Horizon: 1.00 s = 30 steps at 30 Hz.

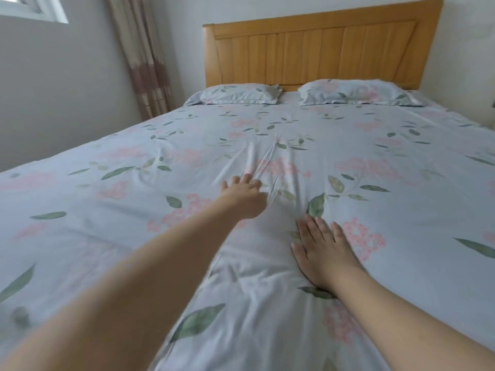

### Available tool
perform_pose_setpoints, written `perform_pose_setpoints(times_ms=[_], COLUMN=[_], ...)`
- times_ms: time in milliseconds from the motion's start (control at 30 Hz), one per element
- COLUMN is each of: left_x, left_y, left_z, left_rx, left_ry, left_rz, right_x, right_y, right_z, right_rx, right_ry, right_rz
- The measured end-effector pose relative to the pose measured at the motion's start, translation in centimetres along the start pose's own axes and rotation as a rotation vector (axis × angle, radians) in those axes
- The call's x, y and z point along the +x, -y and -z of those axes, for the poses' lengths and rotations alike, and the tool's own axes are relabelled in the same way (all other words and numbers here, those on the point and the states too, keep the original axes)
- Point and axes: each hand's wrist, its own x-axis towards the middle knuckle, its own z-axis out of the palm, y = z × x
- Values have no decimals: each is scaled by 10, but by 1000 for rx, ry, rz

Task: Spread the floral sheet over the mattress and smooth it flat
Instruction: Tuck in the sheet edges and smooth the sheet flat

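A bed with a wooden headboard and two pillows is covered edge to edge by the floral sheet. The cloth is pinned by the right hand, laid flat with fingers spread, apparently as an anchor. Mid-bed creases are reached by the left hand, fingers loosely extended on the cloth.

The floral sheet hides the mattress entirely and runs off the left, right and bottom edges of the frame. The left hand is motion-blurred, so whether its fingers pinch the creased cloth cannot be told. At upper left, the window is cut by the frame's top edge.
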Motion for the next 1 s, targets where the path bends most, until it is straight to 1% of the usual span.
perform_pose_setpoints(times_ms=[100,167,233,300,367,433,500,600,733,867,1000], left_x=[49,67,83,93,98,95,86,74,58,29,-8], left_y=[-29,-37,-27,5,49,93,124,141,149,162,164], left_z=[-23,-37,-48,-56,-60,-60,-60,-62,-60,-58,-54], left_rx=[-6,34,52,13,-20,3,11,-3,-14,-36,-10], left_ry=[-6,42,101,127,105,72,51,15,-3,-44,-45], left_rz=[-145,-233,-264,-182,-64,57,128,125,75,79,80], right_x=[1,3,5,10,17,24,23,14,-6,-21,-23], right_y=[2,3,6,10,18,26,36,52,72,84,74], right_z=[5,9,10,17,22,24,21,14,15,13,8], right_rx=[6,21,50,106,152,149,114,68,55,28,79], right_ry=[41,68,95,137,146,142,124,112,139,103,79], right_rz=[2,-11,-58,-108,-166,-210,-262,-323,-379,-387,-381])
